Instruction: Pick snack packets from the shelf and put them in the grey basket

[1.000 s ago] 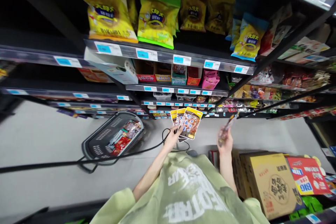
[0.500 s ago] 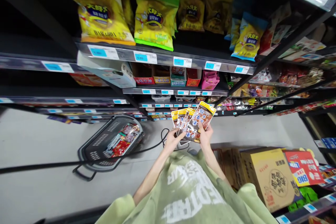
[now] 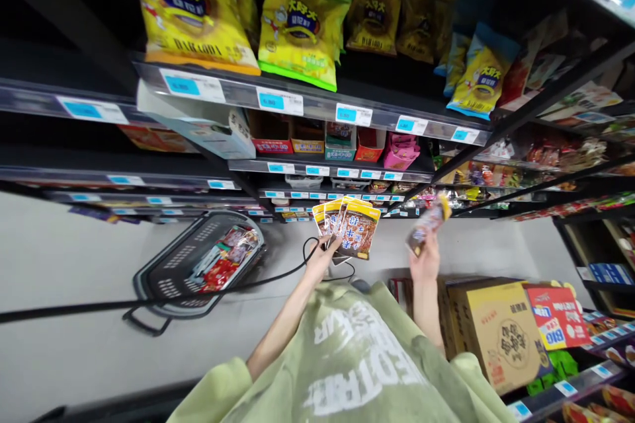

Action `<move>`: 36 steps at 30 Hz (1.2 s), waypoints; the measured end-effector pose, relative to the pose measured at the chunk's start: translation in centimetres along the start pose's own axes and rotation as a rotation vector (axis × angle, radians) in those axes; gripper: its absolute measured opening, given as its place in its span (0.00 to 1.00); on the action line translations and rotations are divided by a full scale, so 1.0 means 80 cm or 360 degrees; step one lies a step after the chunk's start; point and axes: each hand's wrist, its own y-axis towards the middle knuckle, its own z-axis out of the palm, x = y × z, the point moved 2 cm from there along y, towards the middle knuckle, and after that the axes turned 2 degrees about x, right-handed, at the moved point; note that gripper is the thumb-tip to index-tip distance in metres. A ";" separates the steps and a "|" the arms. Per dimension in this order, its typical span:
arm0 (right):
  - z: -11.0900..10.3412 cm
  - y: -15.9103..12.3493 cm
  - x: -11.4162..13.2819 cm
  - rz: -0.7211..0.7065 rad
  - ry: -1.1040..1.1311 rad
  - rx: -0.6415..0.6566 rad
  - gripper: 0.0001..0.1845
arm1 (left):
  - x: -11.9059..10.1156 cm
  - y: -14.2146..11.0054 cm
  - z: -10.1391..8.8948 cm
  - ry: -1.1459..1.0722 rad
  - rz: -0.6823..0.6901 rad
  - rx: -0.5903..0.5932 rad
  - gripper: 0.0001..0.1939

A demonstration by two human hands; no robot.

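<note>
My left hand (image 3: pixel 320 259) is closed on a fan of several yellow-topped snack packets (image 3: pixel 354 228) with blue characters, held up in front of my chest. To its right, my right hand (image 3: pixel 425 258) grips one single snack packet (image 3: pixel 426 223) of the same kind, tilted and raised toward the shelves. The two hands are apart, with bare floor showing between them. A black cable (image 3: pixel 278 276) loops under my left hand.
A black shopping basket (image 3: pixel 163 272) with several packets inside sits on the grey floor at left. Store shelves (image 3: pixel 317 106) with yellow snack bags and price tags fill the top. Cardboard boxes (image 3: pixel 501 334) stand by my right side.
Half a second ago both hands held the fan together. My right hand has since pulled one packet out and moved right and up with it.
</note>
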 end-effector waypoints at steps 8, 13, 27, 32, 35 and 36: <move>0.023 -0.023 -0.032 0.0092 -0.0688 0.0434 0.17 | -0.017 -0.007 0.003 0.0052 0.0085 0.0154 0.21; 0.048 -0.030 -0.059 -0.0041 -0.0932 0.0416 0.17 | -0.042 -0.027 0.010 0.0273 0.0350 0.0341 0.16; 0.062 -0.045 -0.064 0.0517 -0.0437 0.0387 0.24 | -0.068 -0.055 0.012 0.0407 0.0550 0.0417 0.15; 0.046 -0.050 -0.070 0.0534 -0.0421 0.0374 0.21 | -0.067 -0.064 0.013 0.0246 0.0477 0.0465 0.21; 0.040 -0.053 -0.077 0.0530 -0.0384 0.0340 0.22 | -0.061 -0.064 0.014 0.0009 0.0366 0.0402 0.24; 0.038 -0.054 -0.080 0.0542 -0.0373 0.0329 0.23 | -0.058 -0.063 0.014 -0.0042 0.0326 0.0366 0.23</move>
